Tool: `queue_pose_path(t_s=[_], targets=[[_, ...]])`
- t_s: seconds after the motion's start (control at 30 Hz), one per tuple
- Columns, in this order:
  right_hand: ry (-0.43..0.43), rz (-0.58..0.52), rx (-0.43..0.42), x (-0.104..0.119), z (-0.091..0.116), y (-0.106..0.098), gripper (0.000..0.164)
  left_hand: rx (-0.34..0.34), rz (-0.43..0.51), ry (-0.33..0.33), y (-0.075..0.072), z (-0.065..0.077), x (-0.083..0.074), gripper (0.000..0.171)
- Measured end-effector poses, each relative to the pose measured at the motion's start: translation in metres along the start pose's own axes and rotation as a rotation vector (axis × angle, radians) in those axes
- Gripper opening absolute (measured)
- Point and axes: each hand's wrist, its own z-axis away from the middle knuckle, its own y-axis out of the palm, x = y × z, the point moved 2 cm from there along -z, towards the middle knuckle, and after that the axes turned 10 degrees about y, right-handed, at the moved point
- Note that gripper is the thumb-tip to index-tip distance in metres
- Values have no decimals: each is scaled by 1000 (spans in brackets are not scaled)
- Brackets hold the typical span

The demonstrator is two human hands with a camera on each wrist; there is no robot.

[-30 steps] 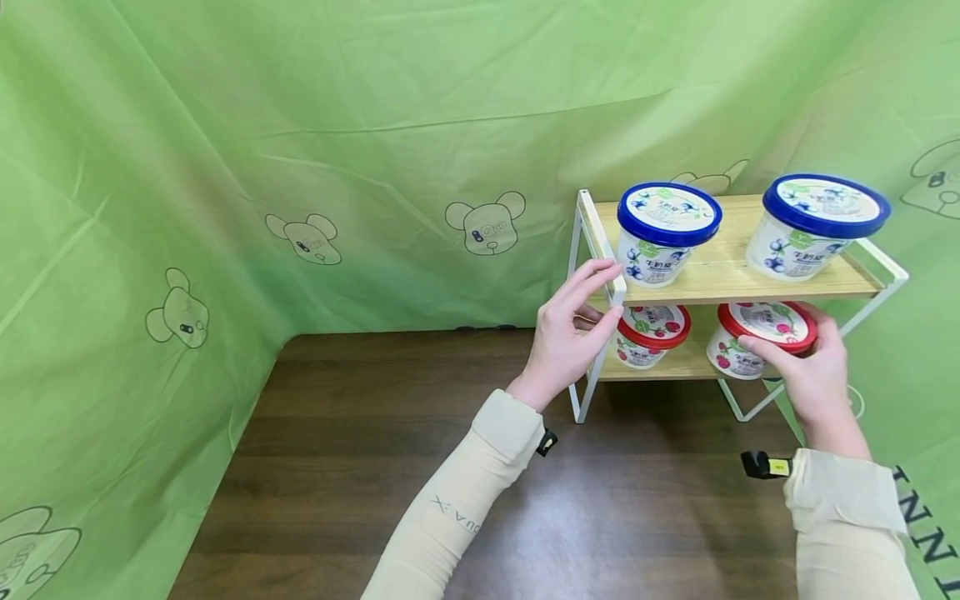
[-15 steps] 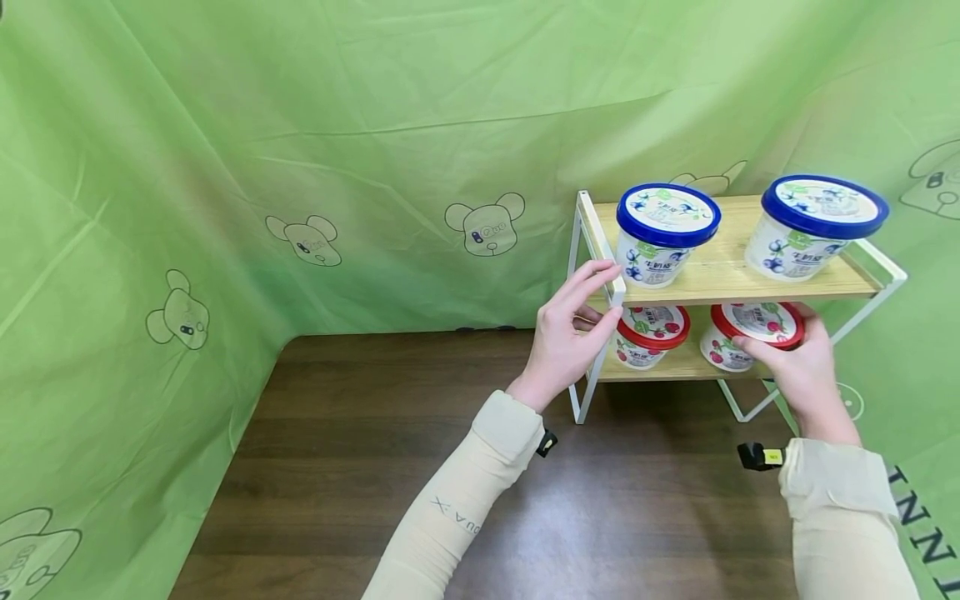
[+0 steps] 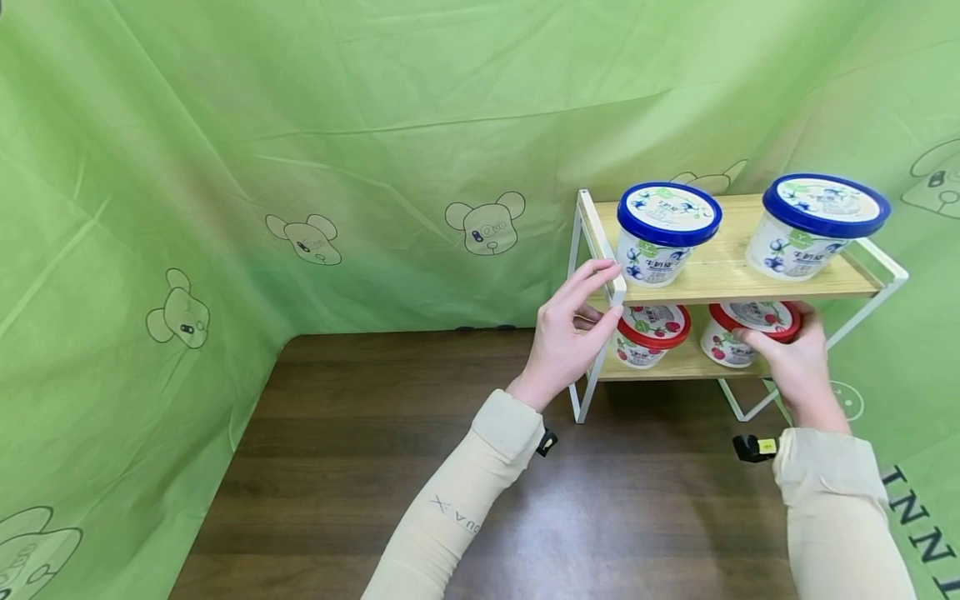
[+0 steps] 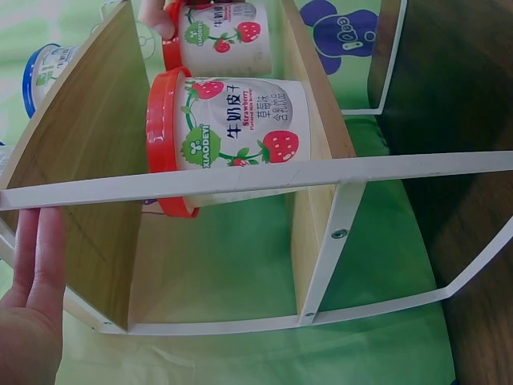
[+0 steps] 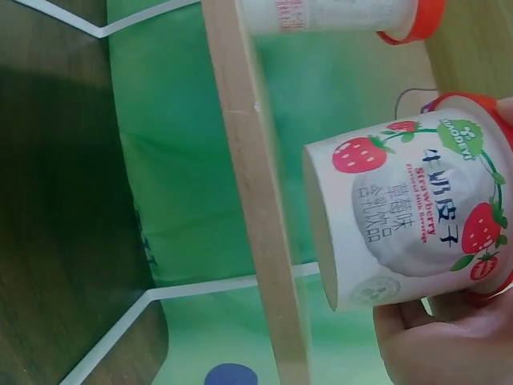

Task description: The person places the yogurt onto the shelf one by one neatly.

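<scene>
My right hand point(image 3: 798, 367) grips a tub with a red lid point(image 3: 753, 321) and strawberry pictures, thumb at its front and fingers on its far side. In the right wrist view, part of the underside of this strawberry tub point(image 5: 417, 208) shows beside the lower shelf's edge point(image 5: 256, 192). A second red-lidded tub point(image 3: 652, 329) stands to its left on the lower shelf, nearer the rack's left end in the left wrist view. With mostly straight fingers, my left hand point(image 3: 566, 333) touches the white metal frame point(image 3: 617, 287) at the rack's front left corner.
Two blue-lidded blueberry tubs point(image 3: 667, 233) stand apart on the wooden upper shelf point(image 3: 738, 250), which partly covers the lower one. The rack rests on a dark wooden table point(image 3: 390, 467). Green cloth point(image 3: 390, 167) with bear-head drawings hangs behind and at both sides.
My right hand has carried the gripped strawberry tub slightly left and back, deeper under the upper shelf. The left hand and the other tubs have stayed in place.
</scene>
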Motion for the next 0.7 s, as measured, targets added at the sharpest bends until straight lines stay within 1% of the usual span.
queue_pose_path(t_s=[0.13,0.2,0.23,0.33,0.47,0.57,0.63,0.7], targets=[[38,163,-49,-1,-1,-1,60,1,-1,0,0,0,-1,47],[47,226,-66,-2,-2,-1,60,0,1,3,-1,-1,-2,47],[49,239,-70,-2,-2,-1,61,-1,2,4,-1,-1,-2,47],[59,193,-81,-2,-4,0,63,0,0,4,0,-1,-3,47],[70,69,-89,-2,-6,1,66,6,-2,-7,-1,-1,-3,47],[66,18,-86,-3,-7,1,67,2,7,-10,-1,-1,-2,47],[63,8,-80,-4,-8,1,68,-2,11,-10,-1,-1,-2,47],[63,20,-80,-5,-8,0,68,-6,17,-8,-1,-1,-2,46]])
